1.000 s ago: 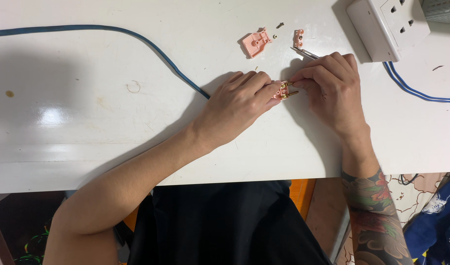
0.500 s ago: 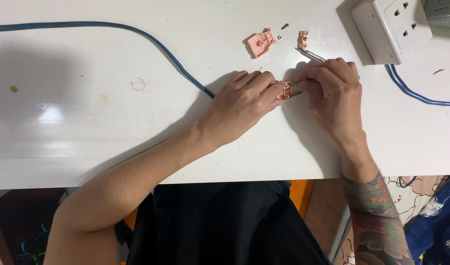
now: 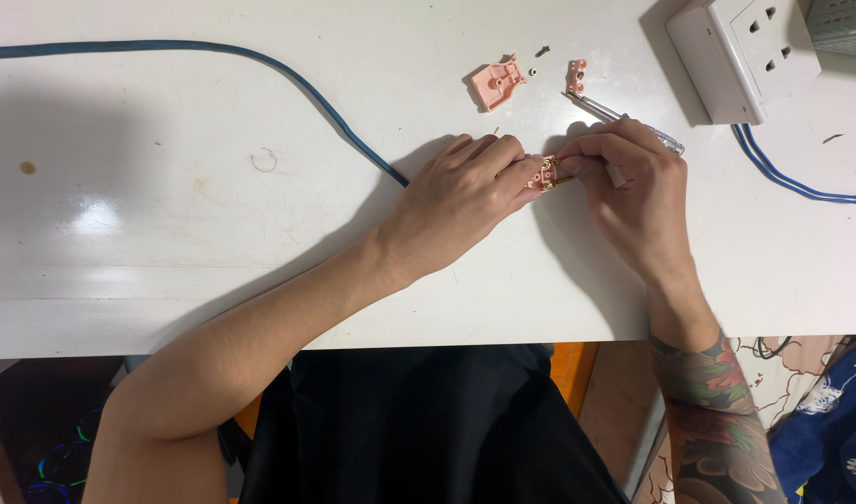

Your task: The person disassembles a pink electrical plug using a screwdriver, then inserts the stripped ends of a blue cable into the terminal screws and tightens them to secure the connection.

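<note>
My left hand (image 3: 465, 191) pinches the pink plug body (image 3: 543, 174) at its left end; my right hand (image 3: 633, 187) closes on its brass-pin end and on a screwdriver (image 3: 624, 121). The plug sits just above the white table (image 3: 167, 233), long axis left-right, pins pointing right. Farther off: blue cable (image 3: 335, 117), pink cover (image 3: 498, 82), small pink clamp (image 3: 575, 75), white socket box (image 3: 741, 56).
</note>
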